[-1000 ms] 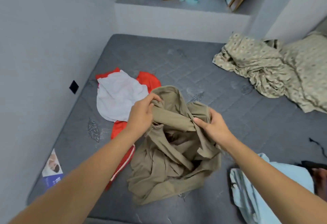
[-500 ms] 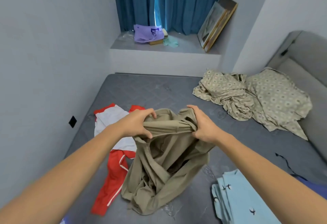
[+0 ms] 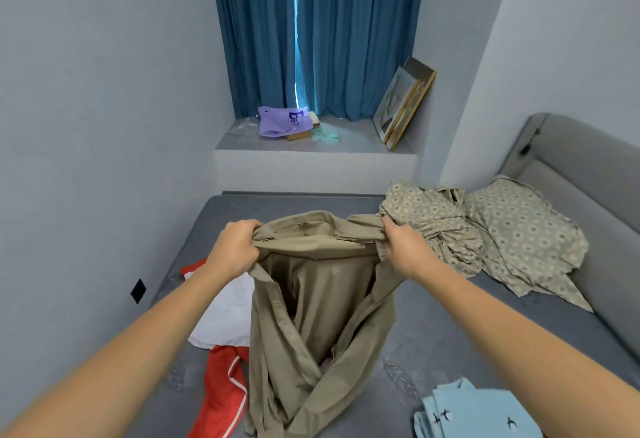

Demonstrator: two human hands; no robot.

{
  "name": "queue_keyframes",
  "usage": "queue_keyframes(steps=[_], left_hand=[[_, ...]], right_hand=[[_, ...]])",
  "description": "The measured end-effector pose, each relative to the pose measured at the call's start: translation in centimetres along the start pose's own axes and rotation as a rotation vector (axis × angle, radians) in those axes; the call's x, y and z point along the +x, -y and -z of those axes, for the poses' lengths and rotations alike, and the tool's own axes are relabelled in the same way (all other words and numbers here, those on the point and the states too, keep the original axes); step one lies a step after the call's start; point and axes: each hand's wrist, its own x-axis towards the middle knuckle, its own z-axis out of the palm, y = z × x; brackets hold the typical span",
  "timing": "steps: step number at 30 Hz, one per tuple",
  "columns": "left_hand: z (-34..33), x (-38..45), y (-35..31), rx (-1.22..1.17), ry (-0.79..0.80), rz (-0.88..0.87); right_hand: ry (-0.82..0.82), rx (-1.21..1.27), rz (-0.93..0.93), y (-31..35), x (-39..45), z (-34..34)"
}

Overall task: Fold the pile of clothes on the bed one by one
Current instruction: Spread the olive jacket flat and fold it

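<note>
The left hand [image 3: 235,247] and right hand [image 3: 403,250] each pinch a bunched top corner of the khaki shirt [image 3: 315,316], holding it above the middle of the mattress [image 3: 450,326]. Its long axis hangs straight down from the hands, with the hem trailing toward the near edge. Both hands are equally near. No writing on it is legible.

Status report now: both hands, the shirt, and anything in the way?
Left hand and right hand grip khaki shirt at top, held up. White garment and red garment lie beneath on bed.
</note>
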Motion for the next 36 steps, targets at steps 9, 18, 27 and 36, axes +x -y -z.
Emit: queue_keyframes(steps=[9, 18, 27, 36], left_hand=[[-0.1, 0.1, 1.8, -0.179, -0.055, 0.079], [0.8, 1.0, 1.2, -0.47, -0.025, 0.184], [0.9, 1.8, 1.5, -0.208, 0.084, 0.164], [1.4, 4.3, 2.9, 0.184, 0.258, 0.069]], right_hand=[[-0.121, 0.085, -0.151, -1.7, 1.3, -0.7], [-0.065, 0.422, -0.369, -3.0, 3.0, 0.1], [-0.075, 0.395, -0.356, -0.8, 3.1, -0.3], [0.263, 0.202, -0.259, 0.5, 3.4, 0.7]])
